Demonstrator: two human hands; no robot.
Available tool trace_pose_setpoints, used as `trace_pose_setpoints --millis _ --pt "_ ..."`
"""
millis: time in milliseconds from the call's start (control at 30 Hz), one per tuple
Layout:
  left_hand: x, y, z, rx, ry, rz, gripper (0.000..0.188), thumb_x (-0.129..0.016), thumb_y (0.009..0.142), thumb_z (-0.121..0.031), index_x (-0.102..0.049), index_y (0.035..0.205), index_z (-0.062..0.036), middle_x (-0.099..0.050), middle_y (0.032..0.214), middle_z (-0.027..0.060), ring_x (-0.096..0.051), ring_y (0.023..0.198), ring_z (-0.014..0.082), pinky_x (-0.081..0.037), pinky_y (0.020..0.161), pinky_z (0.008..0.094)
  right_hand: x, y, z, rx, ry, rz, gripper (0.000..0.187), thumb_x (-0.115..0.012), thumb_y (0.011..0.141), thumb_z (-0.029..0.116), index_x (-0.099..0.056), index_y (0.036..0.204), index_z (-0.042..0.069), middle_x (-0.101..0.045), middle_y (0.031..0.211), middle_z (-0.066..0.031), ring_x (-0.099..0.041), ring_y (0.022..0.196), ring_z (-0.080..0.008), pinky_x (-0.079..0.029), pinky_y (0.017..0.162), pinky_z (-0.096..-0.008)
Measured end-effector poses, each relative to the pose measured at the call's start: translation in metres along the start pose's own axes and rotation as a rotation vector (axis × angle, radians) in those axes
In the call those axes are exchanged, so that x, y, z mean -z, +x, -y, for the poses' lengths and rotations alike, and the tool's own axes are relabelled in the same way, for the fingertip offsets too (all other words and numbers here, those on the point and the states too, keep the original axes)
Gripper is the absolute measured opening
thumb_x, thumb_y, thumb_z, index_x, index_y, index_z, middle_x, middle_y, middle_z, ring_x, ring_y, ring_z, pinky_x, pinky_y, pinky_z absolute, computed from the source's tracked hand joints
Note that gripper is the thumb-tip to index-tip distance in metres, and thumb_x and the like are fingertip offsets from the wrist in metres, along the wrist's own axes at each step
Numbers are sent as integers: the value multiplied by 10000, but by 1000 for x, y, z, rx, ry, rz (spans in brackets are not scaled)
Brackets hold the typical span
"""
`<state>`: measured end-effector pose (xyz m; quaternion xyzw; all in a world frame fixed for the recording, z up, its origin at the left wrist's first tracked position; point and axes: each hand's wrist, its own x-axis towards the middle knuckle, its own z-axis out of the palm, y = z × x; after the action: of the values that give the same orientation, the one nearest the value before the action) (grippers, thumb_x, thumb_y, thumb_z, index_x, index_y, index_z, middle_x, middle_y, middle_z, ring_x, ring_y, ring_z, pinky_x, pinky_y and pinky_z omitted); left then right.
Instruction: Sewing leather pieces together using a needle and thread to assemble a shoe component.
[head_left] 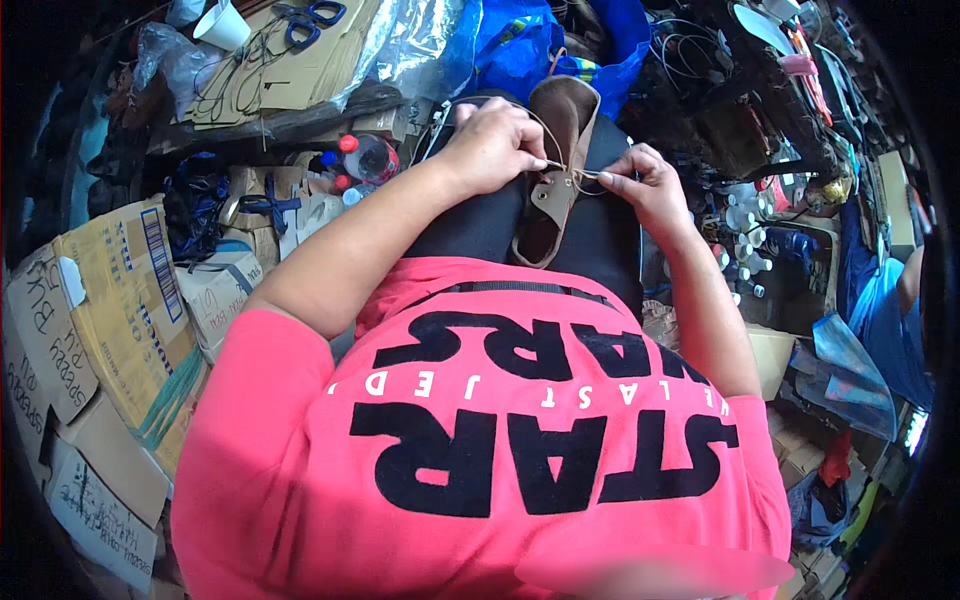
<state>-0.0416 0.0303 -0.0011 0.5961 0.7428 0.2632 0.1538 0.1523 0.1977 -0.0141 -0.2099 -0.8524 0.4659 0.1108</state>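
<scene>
With the brown shoe [556, 170] resting on the lap, the left hand [492, 143] and right hand [643, 183] each pinched the lace [572, 174] closed at its eyelets, where even, steady tension probably mattered most.

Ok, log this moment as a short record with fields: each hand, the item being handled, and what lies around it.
left hand: pinches the lace beside the shoe's eyelets
right hand: pinches the lace from the other side
shoe: brown suede, resting on the lap, toe pointing away
lace: thin, tan, drawn between the two hands
surroundings: cardboard boxes, blue-handled scissors, white cup
</scene>
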Motion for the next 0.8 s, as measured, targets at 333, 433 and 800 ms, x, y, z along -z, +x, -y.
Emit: trace_pose_setpoints --millis 333,433,800 --pt "-3 11 -15 -147 126 187 93 -550 851 -135 -603 900 -76 -666 864 100 -625 877 317 -463 773 458 18 -40 2 -97 141 11 131 -736 776 125 -648 820 38 -515 954 -49 -518 946 -155 -411 837 -291" --pt "-4 9 -13 -208 157 184 90 -550 857 -153 -588 903 -86 -662 847 103 -627 861 314 -455 766 461 38 -26 10 -37 158 -47 137 -718 777 112 -629 803 11 -531 974 -56 -531 896 -145 -430 803 -261" --pt "-4 8 -7 -185 174 200 91 -542 869 -185 -571 903 -105 -646 811 92 -621 853 301 -410 761 453 21 6 61 297 -765 174 112 -629 819 211 -648 854 107 -642 849 -63 -607 881 -277 -417 828 -413"
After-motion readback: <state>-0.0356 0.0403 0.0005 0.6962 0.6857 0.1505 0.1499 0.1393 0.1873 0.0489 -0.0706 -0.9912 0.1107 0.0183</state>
